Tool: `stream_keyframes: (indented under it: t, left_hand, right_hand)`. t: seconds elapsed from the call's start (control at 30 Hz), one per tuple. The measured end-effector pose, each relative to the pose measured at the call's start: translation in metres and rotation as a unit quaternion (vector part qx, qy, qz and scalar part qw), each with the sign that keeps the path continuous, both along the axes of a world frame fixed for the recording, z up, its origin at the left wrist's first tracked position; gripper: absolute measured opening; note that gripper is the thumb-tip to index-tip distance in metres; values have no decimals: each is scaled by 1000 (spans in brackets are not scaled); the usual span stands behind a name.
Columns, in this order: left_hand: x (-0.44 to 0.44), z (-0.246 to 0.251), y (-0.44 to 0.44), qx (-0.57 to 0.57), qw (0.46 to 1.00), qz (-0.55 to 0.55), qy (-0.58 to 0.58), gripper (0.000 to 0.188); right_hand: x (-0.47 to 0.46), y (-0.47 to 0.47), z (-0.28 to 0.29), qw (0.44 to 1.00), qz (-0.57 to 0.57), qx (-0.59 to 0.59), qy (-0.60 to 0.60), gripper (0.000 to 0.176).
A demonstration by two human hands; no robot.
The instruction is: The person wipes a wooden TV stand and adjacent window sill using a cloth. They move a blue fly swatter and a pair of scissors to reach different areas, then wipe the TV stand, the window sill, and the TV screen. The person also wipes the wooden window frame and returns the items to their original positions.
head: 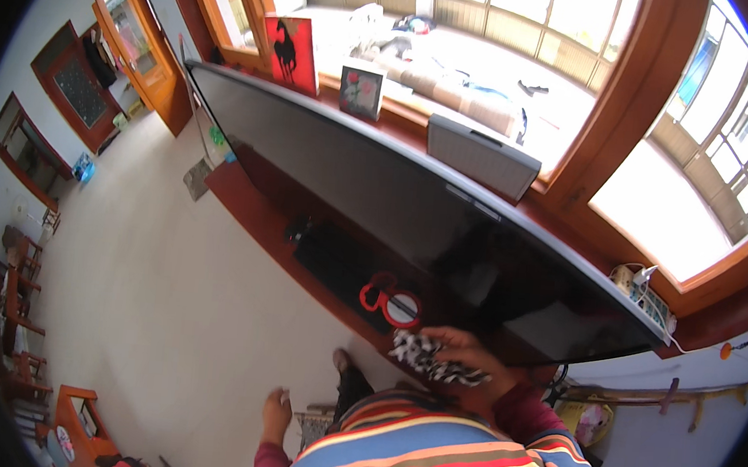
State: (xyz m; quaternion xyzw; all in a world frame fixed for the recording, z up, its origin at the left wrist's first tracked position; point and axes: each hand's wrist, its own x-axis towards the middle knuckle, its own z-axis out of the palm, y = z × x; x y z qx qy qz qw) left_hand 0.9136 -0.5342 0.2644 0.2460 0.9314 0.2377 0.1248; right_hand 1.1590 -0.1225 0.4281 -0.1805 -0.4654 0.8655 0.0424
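Observation:
My right hand holds a bunched black-and-white patterned cloth low at the edge of a dark red wooden stand. Just beyond the cloth lies a round mirror with a red frame. A black mat-like object rests on the stand to its left, below a large flat-screen television. My left hand hangs low over the floor, away from the stand, and nothing shows in it; its fingers are too small to read clearly.
Behind the television, the windowsill bears a red horse picture, a framed flower picture and a grey-white box. A power strip with cables sits at the right. Wooden chairs line the far left. A small stool stands near my legs.

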Motion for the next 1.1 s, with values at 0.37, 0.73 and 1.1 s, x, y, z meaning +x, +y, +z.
stream_keyframes:
  t: [0.37,0.73,1.1]
  left_hand:
    - [-227,101,177,221,946,-206,114,21]
    - [-326,326,342,508,762,-296,273,20]
    - [-308,371,457,460,776,-362,236,17]
  right_hand:
    - [-34,-10,124,966,-116,223,57,38]
    - [-69,55,366,494,-677,545,-5,47]
    - [-116,307,475,-24,-590,803,-76,45]
